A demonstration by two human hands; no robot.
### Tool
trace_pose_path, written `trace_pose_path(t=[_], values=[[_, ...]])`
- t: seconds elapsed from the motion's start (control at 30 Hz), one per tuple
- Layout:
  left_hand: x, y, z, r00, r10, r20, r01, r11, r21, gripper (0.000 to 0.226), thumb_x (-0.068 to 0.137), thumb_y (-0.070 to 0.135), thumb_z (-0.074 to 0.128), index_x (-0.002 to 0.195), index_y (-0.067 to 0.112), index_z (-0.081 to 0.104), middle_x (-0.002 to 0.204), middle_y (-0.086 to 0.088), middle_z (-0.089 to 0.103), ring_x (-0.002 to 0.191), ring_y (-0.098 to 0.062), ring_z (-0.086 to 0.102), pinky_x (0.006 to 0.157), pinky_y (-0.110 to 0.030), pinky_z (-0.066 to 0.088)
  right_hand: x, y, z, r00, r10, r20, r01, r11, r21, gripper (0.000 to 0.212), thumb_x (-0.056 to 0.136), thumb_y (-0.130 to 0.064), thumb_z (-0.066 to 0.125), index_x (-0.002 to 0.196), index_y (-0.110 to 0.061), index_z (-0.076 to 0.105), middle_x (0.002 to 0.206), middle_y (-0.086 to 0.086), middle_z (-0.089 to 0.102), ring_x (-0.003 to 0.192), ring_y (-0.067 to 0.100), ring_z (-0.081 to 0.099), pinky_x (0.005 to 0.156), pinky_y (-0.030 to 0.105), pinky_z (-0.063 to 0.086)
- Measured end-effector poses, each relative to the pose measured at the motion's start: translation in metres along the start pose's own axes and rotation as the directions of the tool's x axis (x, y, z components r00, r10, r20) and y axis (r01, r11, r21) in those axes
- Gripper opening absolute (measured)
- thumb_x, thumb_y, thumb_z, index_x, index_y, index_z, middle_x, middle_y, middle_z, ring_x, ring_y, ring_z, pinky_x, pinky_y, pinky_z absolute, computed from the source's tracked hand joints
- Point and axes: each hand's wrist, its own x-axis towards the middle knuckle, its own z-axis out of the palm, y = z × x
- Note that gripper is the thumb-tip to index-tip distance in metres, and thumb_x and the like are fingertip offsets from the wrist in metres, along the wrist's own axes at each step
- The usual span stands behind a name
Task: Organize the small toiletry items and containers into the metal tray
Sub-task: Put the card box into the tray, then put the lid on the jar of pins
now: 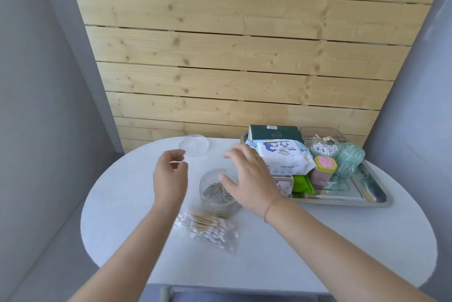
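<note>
Already most things stand in the metal tray [354, 200] at the right of the desk [318, 240]. Outside remain a clear jar [219, 194], its lid [194, 145] and a bag of cotton swabs [208, 227]. The left hand [170, 177] pinches one thin stick. The right hand [249, 179] is spread open, empty, its thumb at the jar's rim.

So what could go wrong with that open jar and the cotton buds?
The clear jar is open, its lid lying apart on the table, and the right hand is spread just above it; a bump might tip out what's inside. The bag of cotton swabs lies under the left forearm, so it might get dragged.
</note>
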Motion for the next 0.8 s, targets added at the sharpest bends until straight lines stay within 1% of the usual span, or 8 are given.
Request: trace_pose_path(t=[0.07, 0.2, 0.3, 0.47, 0.57, 0.67, 0.73, 0.8], values=[[0.037, -0.014, -0.003, 0.986, -0.128, 0.105, 0.119, 0.989, 0.085, 0.035, 0.091, 0.012, 0.051, 0.125, 0.013, 0.054, 0.129, -0.006, 0.055, 0.097, -0.018, 0.052, 0.079, -0.030, 0.039, 0.039, -0.012, 0.011, 0.995, 0.022, 0.099, -0.025, 0.999, 0.028, 0.048, 0.086, -0.032, 0.057, 0.128, -0.011, 0.047, 0.134, 0.008, 0.042, 0.125, 0.027, 0.040, 0.102, 0.031, 0.030], [0.070, -0.030, 0.006, 0.919, -0.213, 0.331, 0.157, 0.970, 0.188, 0.048, 0.093, 0.024, 0.054, 0.139, 0.016, 0.044, 0.143, -0.003, 0.044, 0.114, -0.020, 0.047, 0.087, -0.030, 0.034, 0.116, -0.017, 0.038, 0.932, 0.169, 0.322, -0.173, 0.985, -0.016, 0.070, 0.084, -0.038, 0.060, 0.141, -0.013, 0.029, 0.146, 0.009, 0.030, 0.136, 0.030, 0.027, 0.107, 0.038, 0.030], [0.092, -0.041, 0.013, 0.906, -0.241, 0.348, 0.169, 0.960, 0.225, 0.058, 0.092, 0.016, 0.051, 0.146, 0.016, 0.032, 0.150, -0.003, 0.035, 0.126, -0.023, 0.043, 0.087, -0.031, 0.034, 0.163, -0.008, 0.066, 0.850, 0.246, 0.465, -0.210, 0.969, -0.127, 0.093, 0.074, -0.045, 0.069, 0.146, -0.016, 0.017, 0.150, 0.008, 0.024, 0.139, 0.030, 0.024, 0.107, 0.044, 0.034], [0.135, -0.042, 0.017, 0.899, -0.328, 0.290, 0.292, 0.943, 0.161, 0.067, 0.091, 0.008, 0.041, 0.153, 0.017, 0.016, 0.152, -0.004, 0.032, 0.110, -0.021, 0.041, 0.085, -0.030, 0.030, 0.206, 0.005, 0.105, 0.694, 0.360, 0.623, -0.183, 0.926, -0.331, 0.124, 0.057, -0.056, 0.079, 0.148, -0.028, -0.002, 0.154, 0.004, 0.016, 0.138, 0.030, 0.030, 0.100, 0.049, 0.042], [0.155, -0.043, 0.022, 0.879, -0.375, 0.293, 0.348, 0.927, 0.143, 0.065, 0.089, 0.005, 0.040, 0.151, 0.013, 0.021, 0.153, -0.009, 0.033, 0.133, -0.030, 0.038, 0.096, -0.034, 0.034, 0.218, 0.012, 0.124, 0.614, 0.415, 0.671, -0.219, 0.907, -0.361, 0.133, 0.054, -0.058, 0.080, 0.148, -0.029, -0.009, 0.157, 0.005, 0.020, 0.134, 0.032, 0.037, 0.101, 0.048, 0.042], [0.158, -0.039, 0.023, 0.854, -0.415, 0.315, 0.406, 0.909, 0.098, 0.062, 0.084, 0.001, 0.042, 0.145, -0.001, 0.028, 0.151, -0.025, 0.031, 0.139, -0.042, 0.030, 0.111, -0.049, 0.029, 0.217, 0.014, 0.126, 0.652, 0.400, 0.644, -0.250, 0.915, -0.316, 0.125, 0.058, -0.054, 0.081, 0.149, -0.024, 0.001, 0.154, 0.004, 0.028, 0.131, 0.032, 0.041, 0.101, 0.046, 0.042], [0.151, -0.035, 0.018, 0.843, -0.429, 0.326, 0.450, 0.893, 0.013, 0.061, 0.085, 0.003, 0.045, 0.145, 0.003, 0.032, 0.150, -0.024, 0.035, 0.139, -0.042, 0.031, 0.113, -0.051, 0.027, 0.212, 0.013, 0.122, 0.719, 0.353, 0.599, -0.240, 0.934, -0.263, 0.120, 0.059, -0.050, 0.082, 0.148, -0.021, 0.007, 0.153, 0.003, 0.027, 0.134, 0.030, 0.037, 0.103, 0.046, 0.040], [0.141, -0.033, 0.012, 0.865, -0.397, 0.306, 0.436, 0.898, -0.068, 0.061, 0.086, 0.004, 0.047, 0.146, 0.010, 0.035, 0.149, -0.015, 0.040, 0.137, -0.035, 0.037, 0.114, -0.049, 0.031, 0.206, 0.008, 0.112, 0.781, 0.282, 0.558, -0.232, 0.960, -0.159, 0.119, 0.061, -0.045, 0.082, 0.148, -0.020, 0.005, 0.155, 0.003, 0.023, 0.138, 0.028, 0.031, 0.106, 0.046, 0.037]])
